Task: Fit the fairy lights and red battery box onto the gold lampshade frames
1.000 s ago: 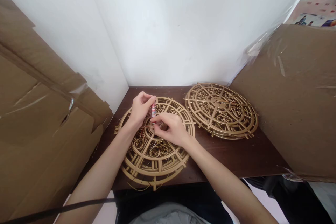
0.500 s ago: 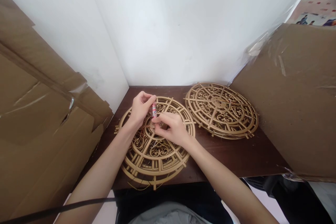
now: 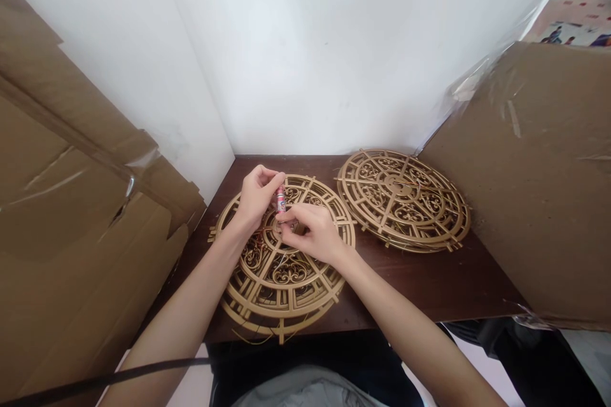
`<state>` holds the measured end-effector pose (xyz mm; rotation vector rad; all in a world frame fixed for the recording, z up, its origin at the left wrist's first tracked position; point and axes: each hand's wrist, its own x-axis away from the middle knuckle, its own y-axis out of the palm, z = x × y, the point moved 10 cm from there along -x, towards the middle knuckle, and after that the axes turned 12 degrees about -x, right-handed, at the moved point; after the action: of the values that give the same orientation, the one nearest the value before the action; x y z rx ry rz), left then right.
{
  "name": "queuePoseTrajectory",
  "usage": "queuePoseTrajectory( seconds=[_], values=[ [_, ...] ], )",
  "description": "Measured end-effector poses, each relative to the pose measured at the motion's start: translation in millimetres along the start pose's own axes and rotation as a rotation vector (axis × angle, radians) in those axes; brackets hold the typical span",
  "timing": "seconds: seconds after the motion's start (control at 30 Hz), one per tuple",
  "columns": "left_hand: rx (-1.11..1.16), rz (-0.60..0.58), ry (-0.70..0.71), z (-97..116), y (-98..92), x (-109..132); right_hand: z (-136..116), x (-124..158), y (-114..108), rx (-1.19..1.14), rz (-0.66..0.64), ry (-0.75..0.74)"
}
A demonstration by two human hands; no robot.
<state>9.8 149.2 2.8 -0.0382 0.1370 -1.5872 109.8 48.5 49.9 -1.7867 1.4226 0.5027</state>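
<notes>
A gold openwork round frame (image 3: pixel 281 273) lies flat on the dark wooden table (image 3: pixel 429 280) right in front of me. My left hand (image 3: pixel 255 196) is closed round a small red and white tube (image 3: pixel 280 198), held upright over the frame's hub. My right hand (image 3: pixel 310 232) pinches at the lower end of that tube, fingers pressed together at the frame's centre. What the right fingers hold there is hidden. Thin wires show by the hub.
A second gold round frame (image 3: pixel 403 200) lies to the right at the back. Cardboard sheets stand on the left (image 3: pixel 81 222) and right (image 3: pixel 534 184). A white wall (image 3: pixel 310 44) closes the back. A black cable (image 3: pixel 119 378) crosses the lower left.
Hardly anything has moved; my right hand's fingers have crept slightly up toward the tube's lower end.
</notes>
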Motion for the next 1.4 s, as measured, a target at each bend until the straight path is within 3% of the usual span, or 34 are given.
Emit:
queuePoseTrajectory(
  seconds=[1.4],
  values=[
    [0.013, -0.05, -0.017, -1.4, 4.4, 0.1, -2.5, -1.3, 1.6, -0.027, -0.03, 0.008]
  ],
)
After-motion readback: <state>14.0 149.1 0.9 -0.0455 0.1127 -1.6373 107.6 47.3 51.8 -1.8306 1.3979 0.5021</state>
